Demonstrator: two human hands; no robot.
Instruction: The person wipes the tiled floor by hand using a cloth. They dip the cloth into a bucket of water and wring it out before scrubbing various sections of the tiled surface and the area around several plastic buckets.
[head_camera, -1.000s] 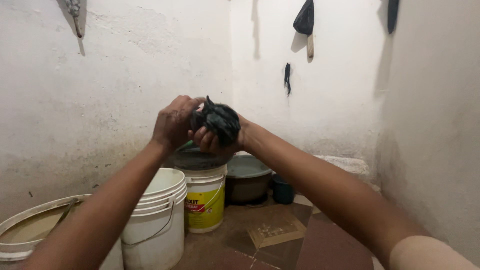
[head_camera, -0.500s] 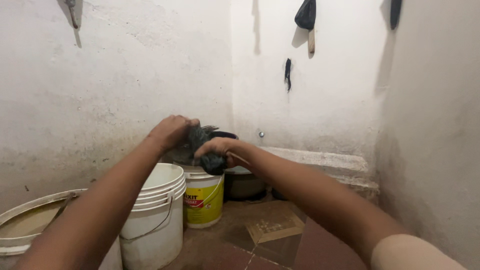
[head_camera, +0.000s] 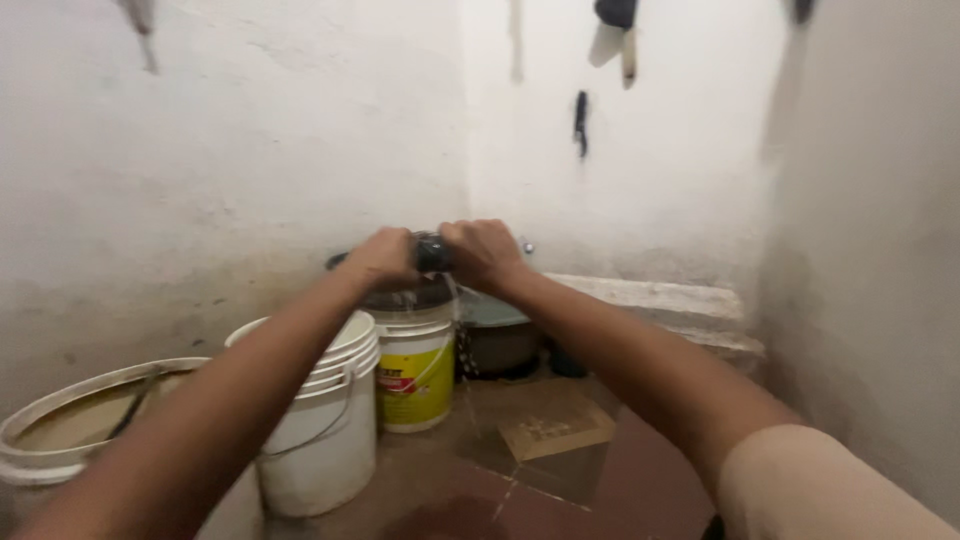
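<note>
Dark cloth (head_camera: 432, 252): a wet, blackish wad, squeezed down to a short twisted roll; only a small strip showed between the two fists, and water ran from it in thin streams.
Place of cloth: held up at arm's length in front of the wall corner, above the yellow bucket (head_camera: 415, 365) and the grey basin (head_camera: 497, 330).
Left hand (head_camera: 383, 259): closed tight round the left end of the cloth, knuckles up.
Right hand (head_camera: 483, 250): closed tight round the right end, just beside the left hand, the two fists almost touching.
Left of the hands: a wide cream tub (head_camera: 70, 425) at the frame edge, then a white bucket (head_camera: 320, 415) with a wire handle, next to the yellow bucket.
Floor: reddish tiles with a flat brown board (head_camera: 556, 430) lying on them.
Right of the hands: a low ledge (head_camera: 660, 298) along the back wall.
Change from earlier: half a second before, the cloth was a looser, bulkier bunch with ends sticking out; it had since been wrung into a compact roll, the fists had drawn closer together, and water now poured off it.
</note>
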